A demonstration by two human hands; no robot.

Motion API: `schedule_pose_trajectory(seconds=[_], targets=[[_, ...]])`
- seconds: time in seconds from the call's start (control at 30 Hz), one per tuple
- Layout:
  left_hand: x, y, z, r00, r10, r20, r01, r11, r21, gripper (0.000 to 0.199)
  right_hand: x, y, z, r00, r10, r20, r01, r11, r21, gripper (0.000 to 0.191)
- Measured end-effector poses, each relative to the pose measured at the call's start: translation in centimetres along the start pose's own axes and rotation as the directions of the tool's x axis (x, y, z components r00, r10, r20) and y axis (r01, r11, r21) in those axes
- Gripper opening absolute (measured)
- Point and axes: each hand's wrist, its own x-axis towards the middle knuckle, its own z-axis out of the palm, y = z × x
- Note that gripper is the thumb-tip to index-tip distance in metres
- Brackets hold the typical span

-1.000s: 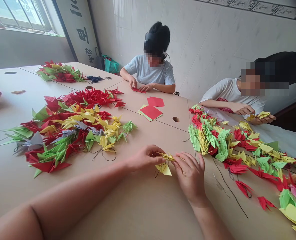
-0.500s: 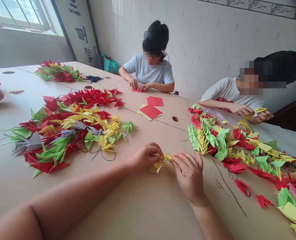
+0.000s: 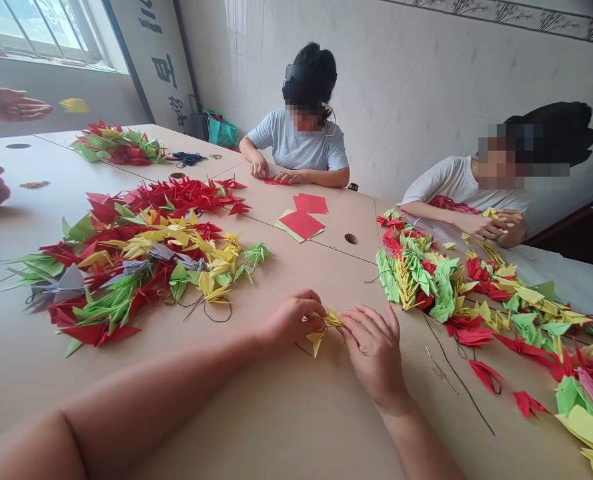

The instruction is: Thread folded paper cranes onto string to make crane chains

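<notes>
A small yellow origami crane sits between the person's two hands, just above the bare counter and nearer the wearer than the big piles. Its long axis runs roughly across the view, tilting slightly, with one pointed paper flap hanging down toward the wearer. The left hand has its fingers curled together over the near end, pinching the folded paper. The right hand comes in from the other side with its fingers spread apart, the tips at the far end of the crane; whether they grip it or only touch it, the view cannot tell.

A short length of dark thread trails below the left hand. The thin folds could crease or tear if pinched too hard, and the crane could slip if the thread pulled against the hands.

To the left lies a broad heap of red, yellow and green paper cranes; to the right, another heap with a long dark thread beside it. Farther off, red paper sheets lie on the counter, and a seated person's hands work on red paper.
</notes>
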Motion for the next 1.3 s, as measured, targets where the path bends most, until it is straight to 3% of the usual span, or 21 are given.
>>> schedule_pose_trajectory(seconds=[0.23,0.43,0.67,0.93,1.03,1.13,1.3], targets=[[-0.2,-0.2,0.0,0.996,0.093,-0.008,-0.092,0.993,0.072,0.012,-0.1,-0.1,0.3,0.996,0.036,0.087,-0.038,0.999,0.021,0.021],[-0.1,0.1,0.0,0.997,0.083,0.007,-0.083,0.987,0.139,0.011,-0.1,-0.2,0.5,0.992,0.041,0.122,-0.050,0.996,0.074,0.018],[-0.2,0.0,0.1,0.980,0.195,0.032,-0.197,0.953,0.230,0.013,-0.1,-0.4,0.3,0.988,0.035,0.151,-0.051,0.993,0.105,0.018],[-0.3,0.8,0.3,1.000,-0.013,0.014,0.011,0.986,0.166,0.010,0.0,-0.6,0.2,0.986,0.052,0.160,-0.073,0.989,0.127,0.018],[-0.3,1.3,0.2,0.995,-0.095,0.012,0.094,0.994,0.051,0.011,0.1,-0.6,0.1,0.984,0.070,0.162,-0.092,0.988,0.127,0.017],[-0.2,1.5,-0.1,0.989,-0.150,0.002,0.146,0.962,-0.230,0.019,0.1,-0.4,0.1,0.983,0.089,0.159,-0.109,0.987,0.122,0.017],[0.2,1.3,-1.0,0.980,-0.197,-0.021,0.132,0.727,-0.674,0.022,0.0,0.0,0.1,0.981,0.136,0.141,-0.153,0.981,0.117,0.014]])
